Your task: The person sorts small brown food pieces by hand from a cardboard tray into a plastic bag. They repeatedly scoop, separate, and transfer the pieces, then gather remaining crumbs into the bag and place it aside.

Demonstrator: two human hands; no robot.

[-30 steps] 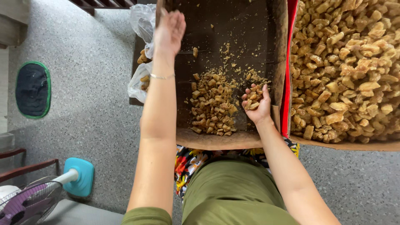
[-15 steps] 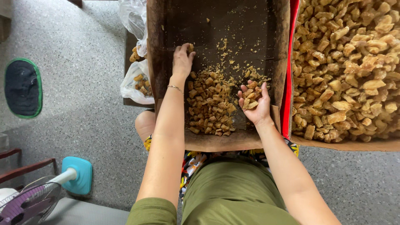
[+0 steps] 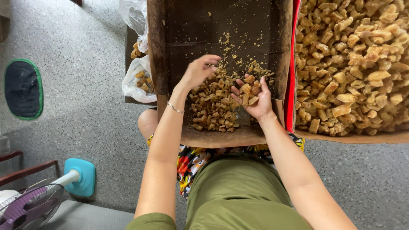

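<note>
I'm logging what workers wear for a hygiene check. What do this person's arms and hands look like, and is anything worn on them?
Both arms are bare from the olive-green short sleeves down. The left hand and right hand are bare, with no gloves. A thin silver-coloured chain bracelet circles the left wrist. The right wrist shows nothing worn. No rings can be made out.

The right hand (image 3: 252,97) lies palm up in a brown cardboard box (image 3: 221,25), cupping a few golden-brown chunks (image 3: 248,90). The left hand (image 3: 198,70), a thin bracelet (image 3: 174,107) at its wrist, hovers with loosely bent fingers over the pile of chunks (image 3: 213,110) at the box's near end. Just right, a second box (image 3: 358,138) is heaped with larger chunks. A fan (image 3: 30,206) stands on the speckled floor (image 3: 81,98).
</note>
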